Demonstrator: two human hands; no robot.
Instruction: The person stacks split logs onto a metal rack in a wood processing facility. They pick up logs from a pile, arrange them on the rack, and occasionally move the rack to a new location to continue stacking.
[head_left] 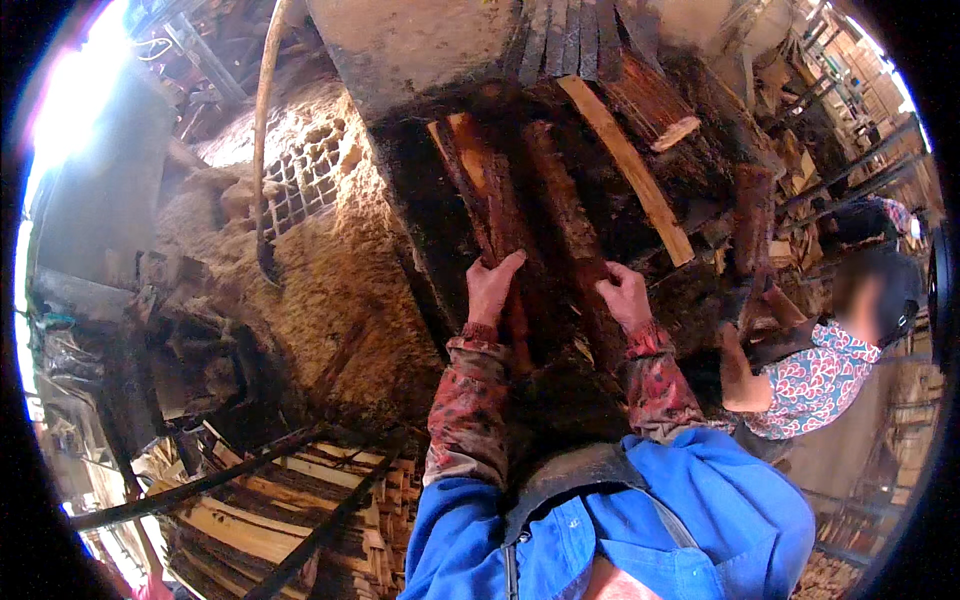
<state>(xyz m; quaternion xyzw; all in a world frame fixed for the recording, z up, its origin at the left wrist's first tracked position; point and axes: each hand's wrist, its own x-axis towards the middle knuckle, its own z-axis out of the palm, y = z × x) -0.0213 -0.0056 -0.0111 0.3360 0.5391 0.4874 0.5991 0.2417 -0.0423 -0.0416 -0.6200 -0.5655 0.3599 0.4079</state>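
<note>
Blue shirt-front (730, 490) and a dark apron bib (575, 470) come closest, and past them two bare hands reach out over the dark surface (408, 160). From where I stand, the left hand (493, 288) pinches a rough, bark-edged slab (485, 190) partway along, thumb on top. The right hand (627, 298) has its thumb against the edge of a second bark slab (567, 200), just beside the first; whether its fingers hook underneath, I can't tell.

My worry is splinters: no gloves, and that bark looks ragged. Both slabs run far beyond the grip, so if lifted from here their long ends could dip or twist. Swinging the right one outward might knock the pale strip (630, 165) lying near it. Further right, a co-worker (820, 380) stands close with another brown slab (753, 215) held up; a careless turn by either person could bring timber against an arm.
</note>
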